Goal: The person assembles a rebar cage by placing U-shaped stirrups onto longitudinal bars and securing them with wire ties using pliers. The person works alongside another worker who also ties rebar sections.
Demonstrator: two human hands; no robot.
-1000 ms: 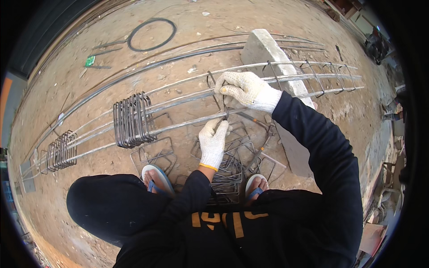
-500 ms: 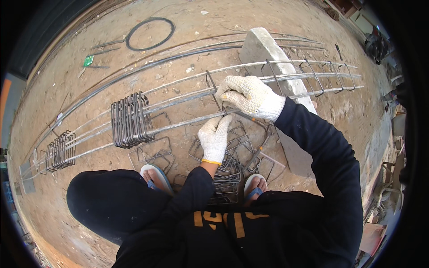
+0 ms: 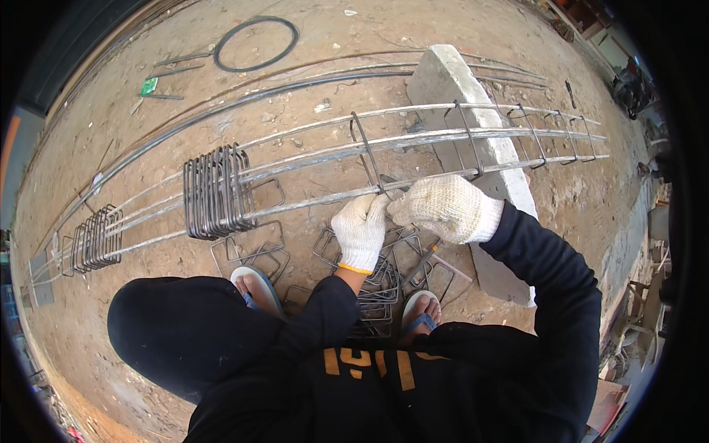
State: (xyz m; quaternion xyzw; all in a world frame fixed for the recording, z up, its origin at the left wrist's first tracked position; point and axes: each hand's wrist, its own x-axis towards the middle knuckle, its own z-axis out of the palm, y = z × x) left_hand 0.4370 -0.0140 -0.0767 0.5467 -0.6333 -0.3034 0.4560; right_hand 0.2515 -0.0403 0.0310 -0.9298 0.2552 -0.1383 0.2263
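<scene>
Just left of the concrete slab (image 3: 434,83), a bent metal ring (image 3: 373,164) goes around a set of long metal bars (image 3: 317,156), leaning a little, with its lower corner right by the two gloved hands. The left hand (image 3: 360,230) is farther from the slab, its thumb and forefinger drawn together just below that corner, at the lowest bar; I cannot tell exactly what they pinch. The right hand (image 3: 447,209) is between the left hand and the slab, its cuff covering part of the slab from view. Its fingers are curled in, close to the left fingertips, and I cannot tell what is inside them. Most of the ring rises beyond both hands, uncovered.

The bars cross over the slab, and more rings (image 3: 533,136) are spaced along them to its right. Well to the slab's left, a tight bunch of rings (image 3: 218,192) hangs on the bars, and a second bunch (image 3: 96,240) is farther off the same way. On the ground left of the slab's near end lies a heap of loose rings (image 3: 378,292), between two sandalled feet. A dark coil (image 3: 255,70) lies beyond the bars, well left of the slab.
</scene>
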